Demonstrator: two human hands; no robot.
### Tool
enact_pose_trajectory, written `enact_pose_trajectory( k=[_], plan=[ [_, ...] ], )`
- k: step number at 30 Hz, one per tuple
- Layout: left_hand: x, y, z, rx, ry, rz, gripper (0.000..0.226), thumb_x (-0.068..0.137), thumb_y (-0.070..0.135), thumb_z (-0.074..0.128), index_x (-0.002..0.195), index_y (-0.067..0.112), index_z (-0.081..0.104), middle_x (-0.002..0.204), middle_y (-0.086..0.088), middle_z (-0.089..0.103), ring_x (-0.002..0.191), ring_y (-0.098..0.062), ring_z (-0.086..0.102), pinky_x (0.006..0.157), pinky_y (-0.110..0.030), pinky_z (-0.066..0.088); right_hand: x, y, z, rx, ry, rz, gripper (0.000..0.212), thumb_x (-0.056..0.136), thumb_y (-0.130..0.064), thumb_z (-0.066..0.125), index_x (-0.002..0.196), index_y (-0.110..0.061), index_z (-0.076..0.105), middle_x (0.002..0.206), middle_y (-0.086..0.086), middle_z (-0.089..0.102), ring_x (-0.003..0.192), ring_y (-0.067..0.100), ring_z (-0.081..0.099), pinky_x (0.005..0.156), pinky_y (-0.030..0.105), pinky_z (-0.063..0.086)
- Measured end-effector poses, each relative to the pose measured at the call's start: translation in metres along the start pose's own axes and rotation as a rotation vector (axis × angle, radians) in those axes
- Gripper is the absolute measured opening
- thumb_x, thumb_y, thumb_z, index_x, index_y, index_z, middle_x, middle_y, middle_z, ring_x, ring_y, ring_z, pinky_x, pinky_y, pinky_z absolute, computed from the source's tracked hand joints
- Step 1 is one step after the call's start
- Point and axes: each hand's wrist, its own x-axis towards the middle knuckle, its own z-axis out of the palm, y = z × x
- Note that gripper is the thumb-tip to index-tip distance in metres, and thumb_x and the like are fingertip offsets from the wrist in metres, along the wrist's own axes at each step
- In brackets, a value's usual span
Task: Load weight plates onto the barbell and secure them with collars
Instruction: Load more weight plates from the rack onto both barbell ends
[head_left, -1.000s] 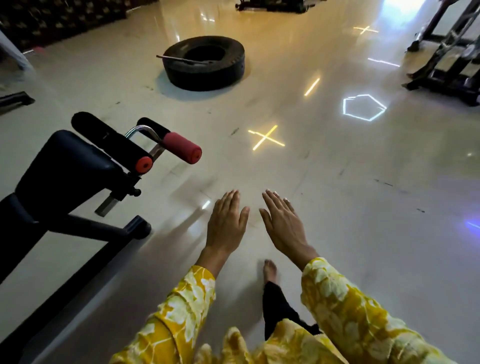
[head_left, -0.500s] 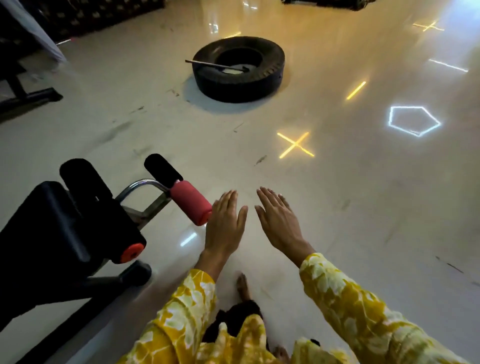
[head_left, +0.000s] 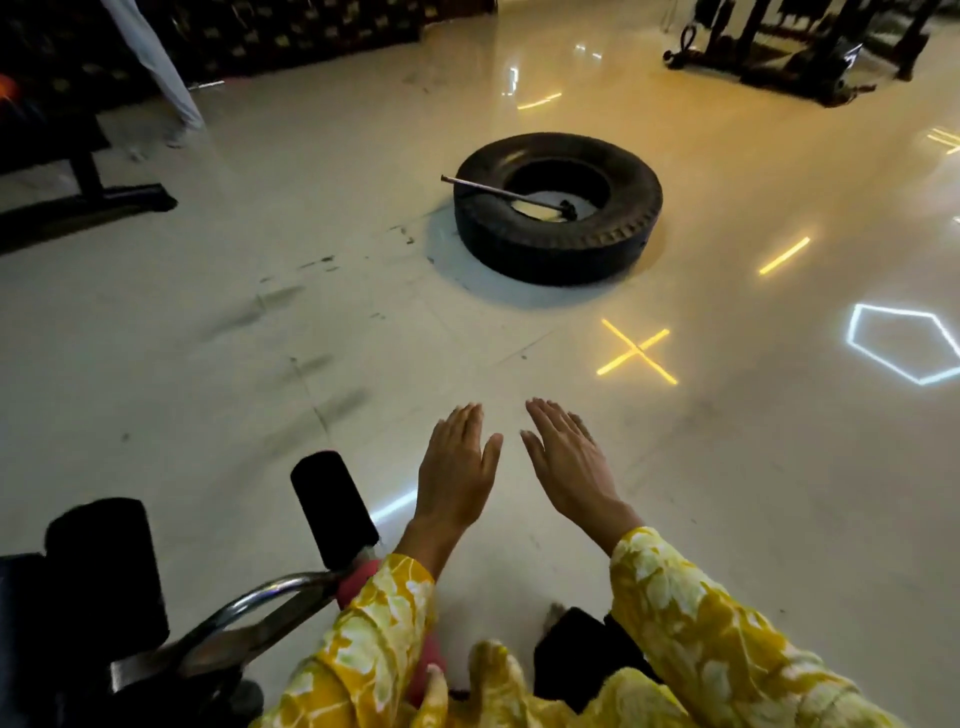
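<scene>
Both hands are out in front, palms down, fingers straight and together, holding nothing: left hand (head_left: 454, 467) and right hand (head_left: 569, 467) side by side, close but not touching, hovering over the shiny floor (head_left: 260, 338). Yellow patterned sleeves on both arms. Tire (head_left: 550, 244) lies flat at about 12 o'clock, well beyond the hands, with a metal rod (head_left: 493, 189) resting across its rim and dipping into the hole. Black roller pad (head_left: 332, 506) of a bench sits at 8 o'clock, just beside the left forearm. Yellow cross (head_left: 636, 352) of light glows at 1 o'clock. Honestly can't tell where the barbell or plates are from this view.
</scene>
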Motion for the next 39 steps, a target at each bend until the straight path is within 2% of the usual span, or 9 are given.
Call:
enact_pose_trajectory(
  k=[4, 8, 16, 25, 32, 39],
  plan=[
    [0.104, -0.028, -0.002, 0.032, 0.032, -0.079, 0.053, 0.099, 0.038, 0.031, 0.145, 0.011, 0.028, 0.152, -0.007, 0.030, 0.141, -0.019, 0.022, 0.115, -0.030, 0.013, 0.122, 0.008, 0.005, -0.026, -0.062, -0.102, 0.049, 0.100, -0.035, 0.026, 0.145, -0.015, 0.022, 0.154, 0.003, 0.024, 0.143, 0.016, 0.019, 0.116, 0.028, 0.007],
    [0.188, -0.060, -0.022, 0.023, 0.073, -0.239, 0.052, 0.099, 0.038, 0.033, 0.144, 0.012, 0.028, 0.152, -0.006, 0.029, 0.141, -0.020, 0.021, 0.114, -0.030, 0.015, 0.238, -0.005, 0.011, -0.038, -0.153, -0.219, 0.049, 0.100, -0.034, 0.027, 0.144, -0.014, 0.024, 0.154, 0.004, 0.025, 0.142, 0.017, 0.021, 0.115, 0.029, 0.009],
    [0.302, -0.171, -0.084, -0.018, 0.238, -0.580, 0.051, 0.099, 0.036, 0.035, 0.143, 0.011, 0.031, 0.150, -0.007, 0.033, 0.140, -0.022, 0.026, 0.114, -0.032, 0.018, 0.431, -0.102, 0.050, -0.091, -0.317, -0.578, 0.047, 0.100, -0.031, 0.028, 0.143, -0.010, 0.027, 0.151, 0.007, 0.031, 0.140, 0.019, 0.026, 0.111, 0.028, 0.013],
    [0.387, -0.366, -0.185, -0.024, 0.410, -0.817, 0.051, 0.098, 0.037, 0.037, 0.141, 0.010, 0.034, 0.148, -0.008, 0.038, 0.137, -0.022, 0.030, 0.111, -0.030, 0.023, 0.606, -0.300, 0.138, -0.114, -0.418, -0.856, 0.048, 0.100, -0.032, 0.029, 0.143, -0.010, 0.027, 0.151, 0.007, 0.030, 0.139, 0.020, 0.026, 0.110, 0.026, 0.012],
    [0.415, -0.506, -0.286, 0.005, 0.519, -0.954, 0.051, 0.099, 0.035, 0.038, 0.141, 0.007, 0.035, 0.147, -0.010, 0.039, 0.137, -0.021, 0.030, 0.112, -0.031, 0.022, 0.691, -0.471, 0.203, -0.085, -0.460, -1.043, 0.047, 0.100, -0.031, 0.030, 0.142, -0.009, 0.028, 0.149, 0.008, 0.034, 0.138, 0.020, 0.028, 0.110, 0.026, 0.013],
    [0.438, -0.683, -0.384, 0.049, 0.647, -1.132, 0.049, 0.099, 0.032, 0.039, 0.140, 0.005, 0.036, 0.146, -0.011, 0.040, 0.136, -0.022, 0.032, 0.112, -0.031, 0.020, 0.782, -0.664, 0.303, -0.060, -0.544, -1.251, 0.046, 0.100, -0.031, 0.031, 0.142, -0.011, 0.029, 0.150, 0.007, 0.032, 0.138, 0.020, 0.029, 0.111, 0.026, 0.013]
  ],
)
